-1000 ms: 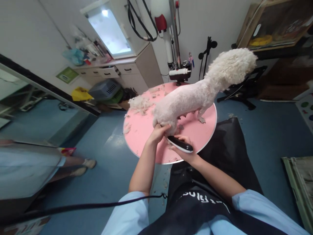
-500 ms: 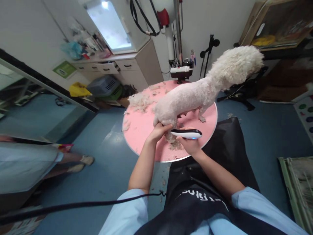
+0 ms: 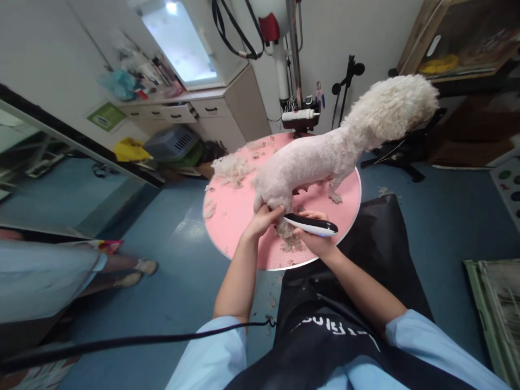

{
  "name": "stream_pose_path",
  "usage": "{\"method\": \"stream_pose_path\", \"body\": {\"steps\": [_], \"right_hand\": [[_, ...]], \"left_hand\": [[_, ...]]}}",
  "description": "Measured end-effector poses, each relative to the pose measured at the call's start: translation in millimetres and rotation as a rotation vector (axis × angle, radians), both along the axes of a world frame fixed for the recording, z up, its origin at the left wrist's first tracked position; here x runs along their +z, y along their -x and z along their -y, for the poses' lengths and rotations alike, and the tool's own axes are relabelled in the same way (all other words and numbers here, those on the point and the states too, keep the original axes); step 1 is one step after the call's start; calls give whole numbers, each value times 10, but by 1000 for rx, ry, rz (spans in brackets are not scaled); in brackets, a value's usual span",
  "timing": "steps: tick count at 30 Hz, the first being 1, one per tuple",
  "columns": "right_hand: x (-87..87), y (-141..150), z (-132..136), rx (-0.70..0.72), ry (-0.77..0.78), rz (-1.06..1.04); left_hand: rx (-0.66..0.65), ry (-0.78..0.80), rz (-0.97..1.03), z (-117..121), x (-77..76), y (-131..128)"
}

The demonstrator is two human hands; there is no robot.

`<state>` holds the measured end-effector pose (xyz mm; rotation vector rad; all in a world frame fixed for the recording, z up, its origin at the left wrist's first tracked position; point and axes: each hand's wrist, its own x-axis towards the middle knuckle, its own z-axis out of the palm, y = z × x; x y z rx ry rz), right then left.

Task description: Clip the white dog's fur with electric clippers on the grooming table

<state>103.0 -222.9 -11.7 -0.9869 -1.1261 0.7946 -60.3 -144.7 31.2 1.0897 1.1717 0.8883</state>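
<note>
- Here's the dog (image 3: 309, 162), up on the pink table (image 3: 233, 227), body shorn close.
- Left hand (image 3: 264, 219) wrapped round a hind leg!
- Right hand (image 3: 319, 241) gripping the clippers (image 3: 314, 225), tip at that leg; contact unclear.
- They've rolled since a second ago, baring shaggy lower-leg fur (image 3: 289, 239), seemingly uncut.

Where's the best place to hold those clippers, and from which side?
Likely around the thick, rounded body of the clippers, coming from the near right, as the right hand does. Their narrow tip points left toward the dog's hind leg, so the thicker right end is freer.
</note>
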Motion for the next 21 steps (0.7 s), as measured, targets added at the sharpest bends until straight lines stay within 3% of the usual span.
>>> {"method": "stream_pose_path", "body": {"steps": [3,6,12,21], "right_hand": [[-27,2,-12,15,-48,63],[-25,-42,-74,-73,-122,112],[103,-275,-301,-171,-181,213],[89,-258,-408,-191,-219,131]], "left_hand": [[-8,18,42,0,-8,-36],[-11,18,124,-8,13,-95],[53,-5,195,-118,-15,-175],[75,-152,137,-147,-134,-137]]}}
